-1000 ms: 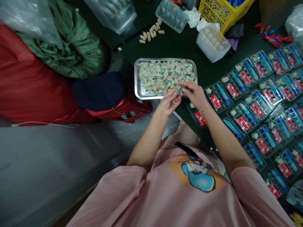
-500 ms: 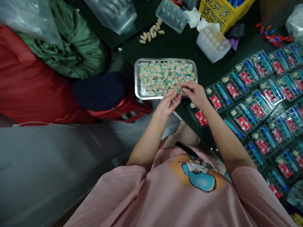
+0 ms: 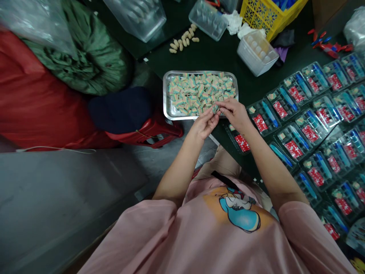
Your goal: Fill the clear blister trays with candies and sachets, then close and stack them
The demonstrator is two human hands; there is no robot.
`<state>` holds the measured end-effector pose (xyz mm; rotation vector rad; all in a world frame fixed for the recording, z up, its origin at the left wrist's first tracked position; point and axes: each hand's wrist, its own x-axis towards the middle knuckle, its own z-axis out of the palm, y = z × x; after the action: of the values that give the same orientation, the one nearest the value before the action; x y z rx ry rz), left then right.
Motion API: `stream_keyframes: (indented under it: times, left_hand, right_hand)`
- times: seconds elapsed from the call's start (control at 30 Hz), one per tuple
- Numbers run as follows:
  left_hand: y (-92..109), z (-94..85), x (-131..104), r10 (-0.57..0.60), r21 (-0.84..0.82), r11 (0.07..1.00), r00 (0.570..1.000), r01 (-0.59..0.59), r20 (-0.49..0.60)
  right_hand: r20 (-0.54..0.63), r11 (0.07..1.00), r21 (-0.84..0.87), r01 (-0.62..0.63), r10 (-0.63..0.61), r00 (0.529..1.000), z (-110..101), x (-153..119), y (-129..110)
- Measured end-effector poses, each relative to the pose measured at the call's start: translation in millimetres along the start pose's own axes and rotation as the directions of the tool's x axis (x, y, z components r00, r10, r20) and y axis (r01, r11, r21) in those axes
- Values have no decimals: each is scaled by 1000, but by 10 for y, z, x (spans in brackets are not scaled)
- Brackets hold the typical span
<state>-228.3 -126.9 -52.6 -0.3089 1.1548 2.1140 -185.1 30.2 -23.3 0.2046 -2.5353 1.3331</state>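
Just over the near edge of a metal tray [image 3: 168, 113], my hands meet fingertip to fingertip. Several small striped squares [image 3: 216, 109], cream, orange and teal, appear pinched there, partly covered by the fingers. My left hand [image 3: 205, 125] is closed on them from below, its palm turned up. From the right, my right hand [image 3: 234, 113] grips them between thumb and fingers. A loose heap of the same small squares [image 3: 196, 91] fills much of the tray. What the squares are made of I cannot tell.
Rows of clear blister trays [image 3: 293, 149] with red dotted pieces and blue pens cover the right side. Peanuts [image 3: 184, 40], clear plastic boxes [image 3: 258, 53] and a yellow basket [image 3: 262, 17] lie behind. On the left stand a red stool [image 3: 159, 135] and a green sack [image 3: 94, 57].
Both hands stay at the tray's near edge. Only the fingertips and the small squares between them have shifted slightly; the whole view has moved a little.
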Motion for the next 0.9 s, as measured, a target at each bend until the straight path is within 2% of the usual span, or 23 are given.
stream_keyframes:
  times: [0.23,0.5,0.7,0.9]
  left_hand:
    - [42,81,-64,-34,-61,998,999,33,-20]
    - [6,114,-72,15,11,1000,1000,-15,14]
    - [26,237,-184,-29,-62,998,999,28,-15]
    - [19,387,-263,-17,-66,998,1000,16,-14]
  right_hand:
    - [-20,999,17,-28,28,999,16,-27,17]
    - [-62,992,113,-51,58,996,-23,-97,-12]
    - [-77,984,168,-63,77,994,-77,-154,-48]
    - [-102,977,207,-51,73,992,-147,-246,-69]
